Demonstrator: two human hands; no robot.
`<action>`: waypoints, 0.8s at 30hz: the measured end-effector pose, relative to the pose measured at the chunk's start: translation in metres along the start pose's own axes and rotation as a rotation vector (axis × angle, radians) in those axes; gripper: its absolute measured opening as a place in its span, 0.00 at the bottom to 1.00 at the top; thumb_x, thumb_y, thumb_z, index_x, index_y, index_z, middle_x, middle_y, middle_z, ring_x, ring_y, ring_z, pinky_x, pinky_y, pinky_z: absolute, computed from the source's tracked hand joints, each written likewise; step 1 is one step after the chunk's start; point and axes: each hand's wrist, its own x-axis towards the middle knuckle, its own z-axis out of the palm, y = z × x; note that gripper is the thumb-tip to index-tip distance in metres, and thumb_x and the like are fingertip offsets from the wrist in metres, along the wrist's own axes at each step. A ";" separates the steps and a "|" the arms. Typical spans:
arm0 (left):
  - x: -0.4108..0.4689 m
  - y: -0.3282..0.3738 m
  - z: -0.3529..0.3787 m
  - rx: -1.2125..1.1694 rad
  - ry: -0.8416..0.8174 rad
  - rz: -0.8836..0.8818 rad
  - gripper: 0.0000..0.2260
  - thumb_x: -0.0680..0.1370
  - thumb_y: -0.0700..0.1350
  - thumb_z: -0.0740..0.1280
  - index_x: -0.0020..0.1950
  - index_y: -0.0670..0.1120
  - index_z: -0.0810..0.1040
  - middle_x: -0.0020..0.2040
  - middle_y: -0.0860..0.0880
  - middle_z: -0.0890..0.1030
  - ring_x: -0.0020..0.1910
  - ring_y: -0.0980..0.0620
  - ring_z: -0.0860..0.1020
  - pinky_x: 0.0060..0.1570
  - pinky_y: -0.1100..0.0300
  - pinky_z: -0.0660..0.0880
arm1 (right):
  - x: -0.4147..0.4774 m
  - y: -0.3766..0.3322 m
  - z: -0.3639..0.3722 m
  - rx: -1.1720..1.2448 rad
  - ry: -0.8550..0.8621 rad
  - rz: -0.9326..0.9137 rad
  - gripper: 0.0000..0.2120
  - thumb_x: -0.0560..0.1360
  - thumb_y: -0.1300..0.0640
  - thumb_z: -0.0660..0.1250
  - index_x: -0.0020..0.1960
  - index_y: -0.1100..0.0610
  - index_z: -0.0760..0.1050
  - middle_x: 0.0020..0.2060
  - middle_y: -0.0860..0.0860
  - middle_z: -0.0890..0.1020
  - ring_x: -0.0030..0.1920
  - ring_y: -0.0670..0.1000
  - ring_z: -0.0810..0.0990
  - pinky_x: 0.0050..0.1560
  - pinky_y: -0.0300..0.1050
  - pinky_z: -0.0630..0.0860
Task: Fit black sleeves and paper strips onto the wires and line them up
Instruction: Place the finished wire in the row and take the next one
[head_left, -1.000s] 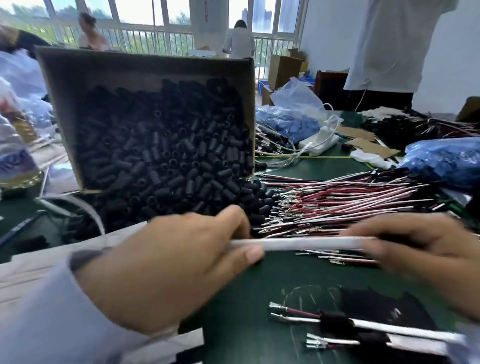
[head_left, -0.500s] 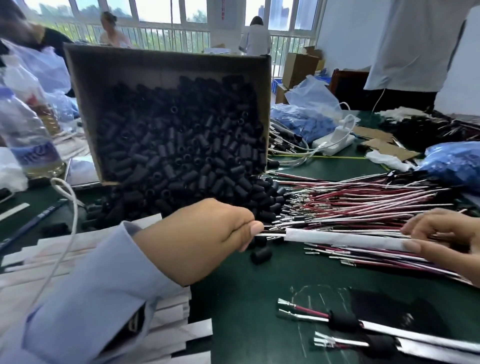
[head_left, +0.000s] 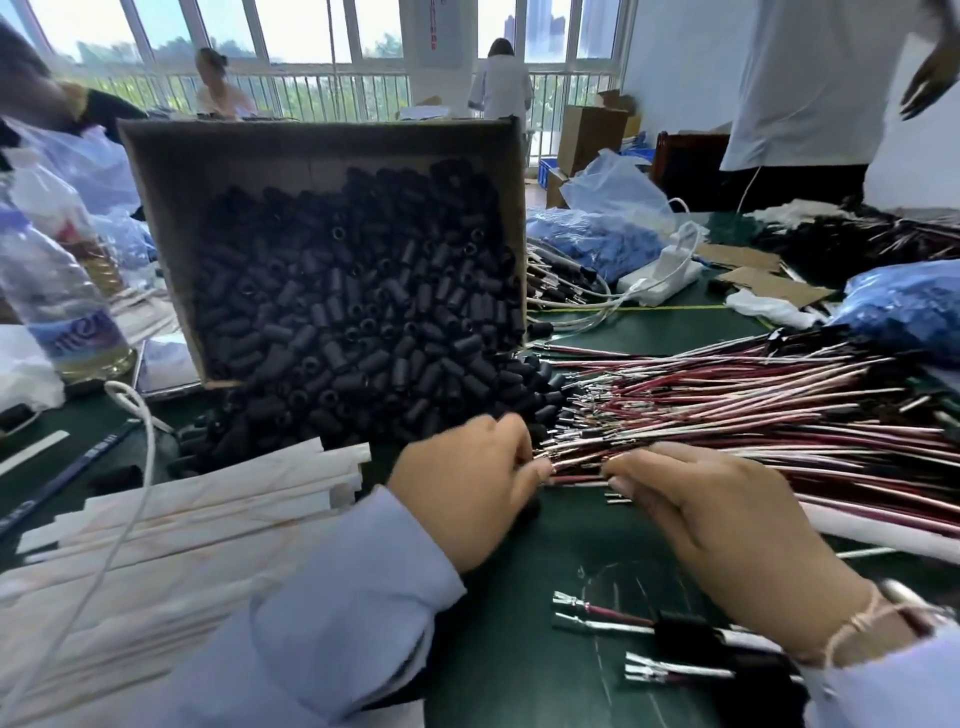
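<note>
A tipped cardboard box (head_left: 249, 171) spills black sleeves (head_left: 353, 322) onto the green table. To its right lies a heap of red and white wires (head_left: 753, 405). My left hand (head_left: 467, 488) and my right hand (head_left: 727, 535) are close together at the heap's near left end. Both pinch the same wire (head_left: 576, 475) by its bare terminal end. A white paper strip wrapped on a wire (head_left: 883, 532) runs out from under my right hand. Loose paper strips (head_left: 182, 519) are stacked at the left. Two sleeved wires (head_left: 649, 629) lie near the front edge.
A plastic bottle (head_left: 57, 312) stands at the far left, and a white cable (head_left: 130, 467) loops across the strips. Blue bags (head_left: 909, 306) and a white charger (head_left: 660, 275) sit behind the wires. A person in white stands at the back right.
My right hand has slid left along the paper-wrapped wire until it nearly meets my left hand. The camera has tilted up and left.
</note>
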 end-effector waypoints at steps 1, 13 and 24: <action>0.000 0.003 0.012 0.082 -0.035 0.010 0.12 0.81 0.58 0.55 0.57 0.54 0.69 0.56 0.54 0.75 0.55 0.51 0.75 0.43 0.57 0.67 | 0.000 0.005 0.003 0.008 -0.047 0.023 0.10 0.79 0.50 0.62 0.50 0.48 0.82 0.39 0.45 0.84 0.38 0.54 0.82 0.33 0.49 0.77; 0.003 -0.024 -0.022 -0.540 -0.324 0.068 0.08 0.75 0.46 0.71 0.49 0.52 0.73 0.40 0.56 0.77 0.38 0.58 0.75 0.41 0.62 0.74 | -0.003 0.000 -0.009 0.162 0.119 -0.014 0.13 0.76 0.40 0.60 0.49 0.40 0.83 0.28 0.42 0.74 0.28 0.41 0.73 0.26 0.40 0.70; -0.006 -0.018 -0.055 -0.915 -0.427 0.299 0.09 0.73 0.41 0.70 0.52 0.45 0.75 0.43 0.56 0.80 0.45 0.44 0.82 0.43 0.63 0.78 | -0.017 -0.016 -0.033 0.456 0.247 -0.062 0.10 0.76 0.43 0.65 0.54 0.44 0.79 0.32 0.48 0.81 0.30 0.49 0.79 0.29 0.45 0.74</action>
